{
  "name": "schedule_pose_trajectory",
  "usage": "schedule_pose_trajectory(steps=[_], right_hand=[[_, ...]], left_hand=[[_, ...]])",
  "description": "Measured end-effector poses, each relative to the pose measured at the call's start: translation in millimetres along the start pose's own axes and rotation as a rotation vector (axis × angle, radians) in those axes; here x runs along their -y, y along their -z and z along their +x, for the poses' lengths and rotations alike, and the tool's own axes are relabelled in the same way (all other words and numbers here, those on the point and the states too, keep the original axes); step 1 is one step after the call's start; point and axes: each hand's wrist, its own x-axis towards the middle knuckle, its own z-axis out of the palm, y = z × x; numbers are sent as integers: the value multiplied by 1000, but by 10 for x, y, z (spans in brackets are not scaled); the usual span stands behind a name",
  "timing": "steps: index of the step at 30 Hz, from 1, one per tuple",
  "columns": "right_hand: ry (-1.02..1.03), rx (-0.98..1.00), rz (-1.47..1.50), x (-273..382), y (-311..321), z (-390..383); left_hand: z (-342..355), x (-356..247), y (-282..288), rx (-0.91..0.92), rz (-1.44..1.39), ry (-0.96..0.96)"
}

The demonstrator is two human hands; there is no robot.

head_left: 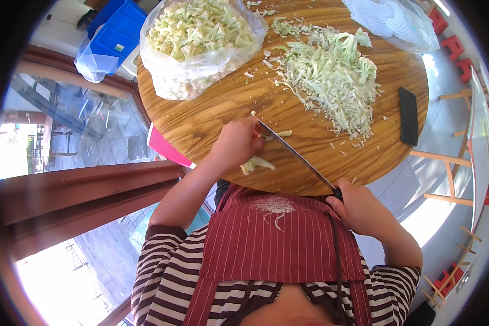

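Note:
My right hand [356, 206] grips the black handle of a long knife [294, 154] at the near edge of the round wooden table [201, 122]. The blade slants up and left across the tabletop, its tip end beside my left hand [238, 142]. The fingers of that hand are curled closed near the tip, and what they hold, if anything, is hidden. A pale cauliflower piece [256, 164] lies just below the left hand. Another thin cauliflower piece [284, 133] rests by the blade. Farther off to the right spreads a heap of cauliflower trimmings [334, 81].
A clear plastic bag [174, 81] full of cauliflower florets [198, 30] stands at the far left. Near the table's right edge lies a black phone-like slab [408, 117]. White foam netting [391, 22] sits at the far right. Blue crates [114, 38] stand beyond the table's left side.

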Motion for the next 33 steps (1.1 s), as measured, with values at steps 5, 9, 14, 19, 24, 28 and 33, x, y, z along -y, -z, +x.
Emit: schedule_pose_trajectory(steps=[5, 9, 14, 19, 24, 28, 33], right_hand=[[14, -3, 169, -41, 53, 16], [47, -69, 259, -89, 53, -37], [92, -178, 290, -148, 47, -137], [-15, -43, 289, -54, 104, -168], [45, -50, 211, -126, 3, -164], [61, -59, 198, -140, -8, -153], [34, -49, 214, -101, 21, -160]], left_hand=[[-55, -1, 93, 0, -164, 4], [-36, 120, 161, 29, -190, -112], [-4, 26, 128, -31, -203, -267], [10, 134, 62, -13, 36, -351], [1, 237, 105, 51, 61, -409], [-74, 191, 81, 16, 27, -213], [-58, 153, 33, -74, -72, -242]])
